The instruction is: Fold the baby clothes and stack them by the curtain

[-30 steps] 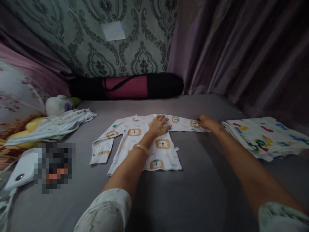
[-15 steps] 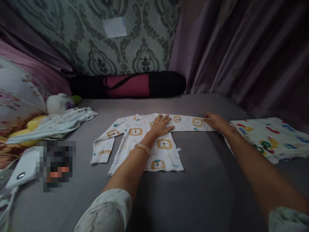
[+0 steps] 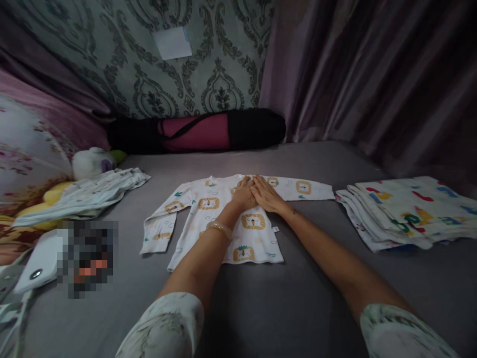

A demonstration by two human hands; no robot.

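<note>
A small white long-sleeved shirt with yellow lion prints (image 3: 208, 204) lies spread flat on the grey bed sheet (image 3: 305, 288), both sleeves stretched out. My left hand (image 3: 242, 195) rests flat and open on the shirt's chest near the collar; a bangle circles that wrist. My right hand (image 3: 266, 194) lies flat and open right beside it, fingers touching the left hand, near the right shoulder of the shirt. The right sleeve (image 3: 309, 189) extends free toward the right.
A stack of folded white cloths with coloured letters (image 3: 406, 211) sits at the right. Crumpled light clothing (image 3: 85, 191) and soft toys (image 3: 93, 161) lie at the left beside a floral pillow. A black-and-pink rolled bag (image 3: 197, 132) lies along the wall. A white device (image 3: 37, 263) is lower left.
My right hand has let go of the right sleeve's end and slid left along it to the shirt's chest, beside the left hand. The left hand has stayed put.
</note>
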